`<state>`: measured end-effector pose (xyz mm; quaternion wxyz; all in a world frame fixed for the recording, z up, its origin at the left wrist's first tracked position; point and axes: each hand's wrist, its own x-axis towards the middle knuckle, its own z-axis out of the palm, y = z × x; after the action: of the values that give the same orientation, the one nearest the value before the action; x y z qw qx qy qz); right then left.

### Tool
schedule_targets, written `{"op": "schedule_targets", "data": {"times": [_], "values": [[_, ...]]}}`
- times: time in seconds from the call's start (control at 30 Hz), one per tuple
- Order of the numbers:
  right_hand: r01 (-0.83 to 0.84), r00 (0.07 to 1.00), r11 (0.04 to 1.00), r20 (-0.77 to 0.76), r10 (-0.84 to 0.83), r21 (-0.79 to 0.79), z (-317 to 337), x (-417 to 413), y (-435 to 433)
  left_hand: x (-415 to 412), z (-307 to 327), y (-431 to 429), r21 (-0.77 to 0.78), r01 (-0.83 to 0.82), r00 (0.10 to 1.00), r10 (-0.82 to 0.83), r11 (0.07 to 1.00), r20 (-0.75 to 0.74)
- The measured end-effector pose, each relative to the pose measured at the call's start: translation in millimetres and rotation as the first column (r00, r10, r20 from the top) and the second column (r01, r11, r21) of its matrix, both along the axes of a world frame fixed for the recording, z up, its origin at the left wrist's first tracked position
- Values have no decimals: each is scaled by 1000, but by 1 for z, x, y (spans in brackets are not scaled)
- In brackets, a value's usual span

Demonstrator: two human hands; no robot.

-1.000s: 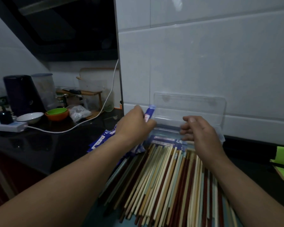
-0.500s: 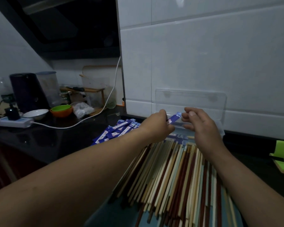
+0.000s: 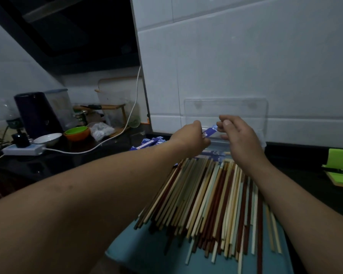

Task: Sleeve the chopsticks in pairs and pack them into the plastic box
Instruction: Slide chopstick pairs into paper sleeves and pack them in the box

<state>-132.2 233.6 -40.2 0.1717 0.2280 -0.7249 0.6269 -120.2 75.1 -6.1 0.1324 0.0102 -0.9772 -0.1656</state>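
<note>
Head view: I see one blue sleeve [image 3: 208,132] held just above the open clear box [image 3: 236,109], at 12 o'clock of the chopsticks [image 3: 210,198]. The left grip [image 3: 190,139] is curled round its near end, and the right grip [image 3: 240,139] pinches its far tip. The chopsticks lie fanned on a blue mat [image 3: 147,254]. Spare sleeves [image 3: 147,144] lie at 10 o'clock on the bench [image 3: 67,165].

Bare left hand [image 3: 188,140], bare right hand [image 3: 243,144]

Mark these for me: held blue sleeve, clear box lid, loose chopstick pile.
blue sleeve [image 3: 209,131]: head view, middle of its visible strip.
clear box lid [image 3: 226,108]: head view, bare centre of the upright panel.
chopstick pile [image 3: 206,194]: head view, middle of the spread sticks.
</note>
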Motion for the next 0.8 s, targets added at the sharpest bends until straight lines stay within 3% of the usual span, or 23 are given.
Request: {"op": "schedule_targets", "data": {"times": [0.8], "values": [[15,1000,998,16,-16,63,-4,2,-2,8,3,-11,15,90,995,-91,996,30]]}}
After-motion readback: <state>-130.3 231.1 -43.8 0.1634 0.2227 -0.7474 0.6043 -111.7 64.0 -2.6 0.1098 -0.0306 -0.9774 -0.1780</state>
